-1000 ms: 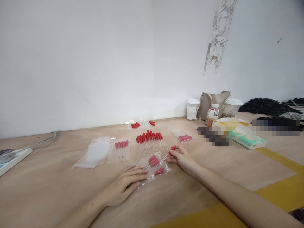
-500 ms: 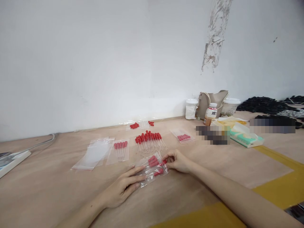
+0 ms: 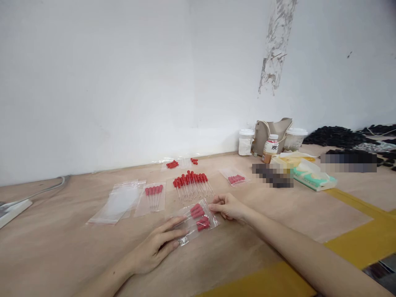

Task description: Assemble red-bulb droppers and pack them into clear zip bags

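Observation:
A transparent zip bag (image 3: 191, 233) lies in front of me with several red-bulbed droppers (image 3: 198, 210) inside, their bulbs toward its right end. My left hand (image 3: 157, 243) rests on the bag's left part, fingers stretched out and spread. At the bag's upper right corner my right hand (image 3: 227, 207) pinches the edge near the opening between thumb and fingers. Just behind the bag, a fanned row of loose droppers (image 3: 192, 183) lies with bulbs pointing away. Left of that row is another zip bag with several droppers (image 3: 154, 197); a stack of flat bags (image 3: 119, 202) lies beyond it.
A filled bag (image 3: 235, 178) lies right of the row. Loose red bulbs (image 3: 172, 164) lie by the wall. Further right stand a lidded cup (image 3: 246, 142), a bottle (image 3: 270, 149), a grey bag (image 3: 261, 134) and a tissue pack (image 3: 314, 177). A power strip (image 3: 15, 212) is far left.
The dropper at my right fingertips has gone into the bag beside the others. My right hand now holds the bag's corner. The view has shifted slightly.

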Action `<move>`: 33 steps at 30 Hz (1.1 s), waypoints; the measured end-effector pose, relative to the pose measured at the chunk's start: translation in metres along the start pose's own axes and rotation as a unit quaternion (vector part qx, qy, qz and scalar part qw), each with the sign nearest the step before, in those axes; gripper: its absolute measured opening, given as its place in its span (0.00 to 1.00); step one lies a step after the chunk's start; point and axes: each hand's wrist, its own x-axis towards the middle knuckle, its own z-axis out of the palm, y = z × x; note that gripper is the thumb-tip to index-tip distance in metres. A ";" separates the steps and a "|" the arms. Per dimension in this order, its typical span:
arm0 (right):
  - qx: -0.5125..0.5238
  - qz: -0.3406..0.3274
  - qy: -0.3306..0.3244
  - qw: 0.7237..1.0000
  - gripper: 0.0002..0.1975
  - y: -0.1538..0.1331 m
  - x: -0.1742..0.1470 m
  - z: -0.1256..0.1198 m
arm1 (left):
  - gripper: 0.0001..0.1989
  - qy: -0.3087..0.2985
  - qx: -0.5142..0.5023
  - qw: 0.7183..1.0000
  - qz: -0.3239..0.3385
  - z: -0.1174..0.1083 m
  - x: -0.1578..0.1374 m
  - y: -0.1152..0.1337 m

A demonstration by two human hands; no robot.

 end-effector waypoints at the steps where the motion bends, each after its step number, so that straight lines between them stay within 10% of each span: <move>1: -0.028 -0.010 0.016 0.999 0.16 0.001 0.002 0.002 | 0.18 0.004 0.000 1.000 0.001 0.000 0.000 0.000; 14: 0.031 -0.102 -0.038 0.994 0.17 0.003 0.007 0.009 | 0.18 0.045 -0.011 0.999 0.006 0.000 -0.001 0.003; 22: 0.088 -0.078 -0.037 0.992 0.15 -0.019 -0.012 -0.070 | 0.19 0.040 0.005 0.999 -0.024 0.002 -0.002 0.000; 27: 0.196 -0.078 0.190 0.959 0.09 -0.019 -0.003 -0.111 | 0.18 0.041 -0.004 0.999 -0.028 0.003 -0.003 -0.002; 33: 0.281 -0.099 0.286 0.911 0.11 0.000 0.031 -0.083 | 0.17 0.035 -0.012 0.999 -0.031 0.003 -0.002 -0.003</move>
